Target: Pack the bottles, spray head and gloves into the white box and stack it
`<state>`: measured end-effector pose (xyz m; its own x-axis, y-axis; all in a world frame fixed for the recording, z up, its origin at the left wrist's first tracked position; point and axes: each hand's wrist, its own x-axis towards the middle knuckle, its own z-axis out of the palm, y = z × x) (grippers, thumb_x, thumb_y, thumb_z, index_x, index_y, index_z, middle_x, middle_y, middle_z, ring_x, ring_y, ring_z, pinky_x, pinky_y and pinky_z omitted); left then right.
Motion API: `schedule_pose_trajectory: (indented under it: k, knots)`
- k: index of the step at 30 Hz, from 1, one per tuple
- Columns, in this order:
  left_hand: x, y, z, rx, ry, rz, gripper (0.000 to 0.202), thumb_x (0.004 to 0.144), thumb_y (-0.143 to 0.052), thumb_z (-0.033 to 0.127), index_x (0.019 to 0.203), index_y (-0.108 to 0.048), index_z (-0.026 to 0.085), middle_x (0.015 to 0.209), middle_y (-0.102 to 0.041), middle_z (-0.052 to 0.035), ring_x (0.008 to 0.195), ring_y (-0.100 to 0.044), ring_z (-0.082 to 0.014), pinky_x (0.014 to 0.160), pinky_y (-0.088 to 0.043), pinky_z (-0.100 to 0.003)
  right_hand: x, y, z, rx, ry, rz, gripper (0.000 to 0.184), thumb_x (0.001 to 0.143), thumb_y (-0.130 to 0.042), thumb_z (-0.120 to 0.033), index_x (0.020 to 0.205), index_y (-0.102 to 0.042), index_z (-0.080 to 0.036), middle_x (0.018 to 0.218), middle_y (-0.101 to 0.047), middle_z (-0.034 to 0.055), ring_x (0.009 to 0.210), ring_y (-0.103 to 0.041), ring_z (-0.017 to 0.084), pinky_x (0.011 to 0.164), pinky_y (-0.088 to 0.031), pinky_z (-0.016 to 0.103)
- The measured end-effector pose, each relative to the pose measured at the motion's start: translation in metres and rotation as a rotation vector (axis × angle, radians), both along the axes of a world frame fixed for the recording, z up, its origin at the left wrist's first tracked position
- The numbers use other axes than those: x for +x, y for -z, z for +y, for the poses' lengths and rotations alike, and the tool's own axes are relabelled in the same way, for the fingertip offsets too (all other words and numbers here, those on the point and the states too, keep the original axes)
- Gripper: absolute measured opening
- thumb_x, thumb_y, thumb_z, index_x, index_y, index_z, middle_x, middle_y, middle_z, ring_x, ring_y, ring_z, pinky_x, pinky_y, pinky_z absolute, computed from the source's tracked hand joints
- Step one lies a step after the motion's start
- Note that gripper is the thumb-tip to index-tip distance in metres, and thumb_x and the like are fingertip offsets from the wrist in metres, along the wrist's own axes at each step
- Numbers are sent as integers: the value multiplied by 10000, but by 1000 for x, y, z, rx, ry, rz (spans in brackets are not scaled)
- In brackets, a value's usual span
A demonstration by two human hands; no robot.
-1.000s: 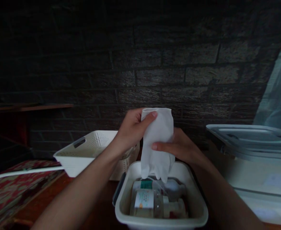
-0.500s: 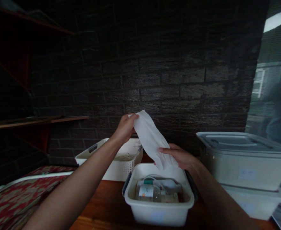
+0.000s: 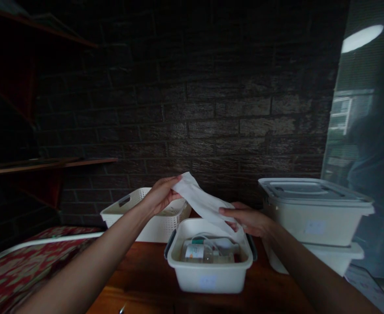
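Observation:
A thin white cloth or tissue (image 3: 200, 201) stretches between my hands above a white bin. My left hand (image 3: 163, 194) pinches its upper left end, in front of the perforated basket. At the lower right end, my right hand (image 3: 247, 218) grips it with the thumb on top, over the bin's back right corner. The white bin (image 3: 211, 278) has dark side handles and a pale label on its front. Inside lie a labelled clear bottle (image 3: 194, 252), a white item (image 3: 224, 245) with a looped cord, and other small things I cannot make out.
Behind to the left stands a white perforated basket (image 3: 156, 229) on the wooden table (image 3: 136, 270). Two stacked lidded boxes (image 3: 313, 218) are on the right. A dark brick wall (image 3: 211, 109) rises behind. Wooden shelves (image 3: 80, 163) jut out at left, above red patterned fabric (image 3: 22, 266).
My left hand has come down and a little left, so the white cloth lies flatter and closer to the bin. Both hands still hold it. The view has shifted slightly.

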<state>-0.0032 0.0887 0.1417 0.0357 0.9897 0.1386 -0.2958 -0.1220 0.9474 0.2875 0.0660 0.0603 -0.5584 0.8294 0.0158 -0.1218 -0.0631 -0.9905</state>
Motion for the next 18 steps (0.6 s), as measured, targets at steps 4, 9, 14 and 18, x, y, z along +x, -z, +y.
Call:
schedule_pose_trajectory:
  k: [4, 9, 14, 18]
  knots:
    - [-11, 5, -4, -22, 56, 102, 90, 907, -687, 57, 969, -753, 52, 923, -803, -178, 722, -797, -225, 669, -707, -328, 7, -2, 0, 33, -32, -69, 344, 702, -951, -370, 819, -748, -119, 630, -688, -14, 558, -571, 91, 562, -452, 191]
    - [-21, 26, -5, -139, 101, 180, 189, 909, -597, 97, 1008, -751, 49, 962, -800, -193, 784, -802, -264, 672, -714, -393, 12, 2, 1, -13, -72, -137, 370, 754, -880, -379, 1001, -777, -124, 761, -760, 29, 605, -655, 147, 579, -521, 255]
    - [-22, 58, -10, -242, 146, 239, 240, 912, -616, 237, 1022, -742, 65, 911, -794, -187, 695, -780, -266, 599, -694, -395, 14, 8, 0, 18, -63, -180, 289, 733, -873, -282, 955, -756, -137, 697, -682, -31, 525, -520, 82, 437, -353, 184]
    - [-17, 74, -20, -208, 126, 331, 179, 832, -788, 243, 913, -692, 115, 710, -753, -101, 599, -743, -224, 590, -677, -349, 8, 17, -7, 13, -24, -206, 262, 798, -809, -291, 1012, -738, -159, 783, -735, 3, 609, -614, 112, 522, -473, 193]
